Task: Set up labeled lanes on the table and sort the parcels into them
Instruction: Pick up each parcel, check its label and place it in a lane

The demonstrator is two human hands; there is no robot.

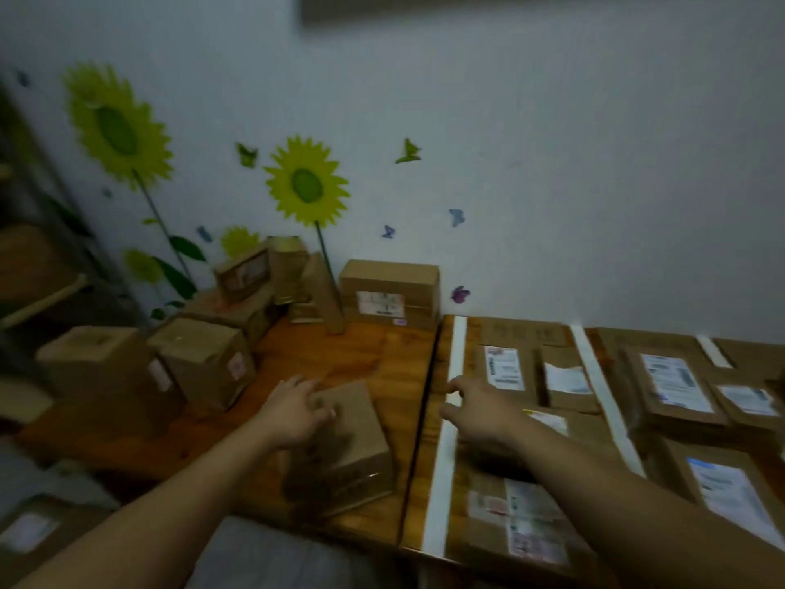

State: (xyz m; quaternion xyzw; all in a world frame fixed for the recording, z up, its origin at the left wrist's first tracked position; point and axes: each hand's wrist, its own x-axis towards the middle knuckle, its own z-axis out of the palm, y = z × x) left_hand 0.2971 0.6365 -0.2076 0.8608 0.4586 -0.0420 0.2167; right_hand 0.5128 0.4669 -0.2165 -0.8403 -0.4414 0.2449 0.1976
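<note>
A plain cardboard parcel (354, 448) lies on the left wooden table (340, 359), near its front edge. My left hand (297, 408) rests on the parcel's far left top, fingers spread and loosely bent. My right hand (478, 412) hovers with straight fingers over the first white tape strip (452, 359) on the right table. A second tape strip (603, 397) and a short third one (715, 350) mark lanes. Labelled parcels lie in the lanes: one (503, 369) beyond my right hand, another (522, 525) under my forearm, a third (675, 384) further right.
Several parcels crowd the left table's back and left side: a box (208, 363), a bigger box (110, 367), and a labelled box (391, 295) against the sunflower wall. A dark gap (418, 418) separates the two tables. A shelf (38, 291) stands at far left.
</note>
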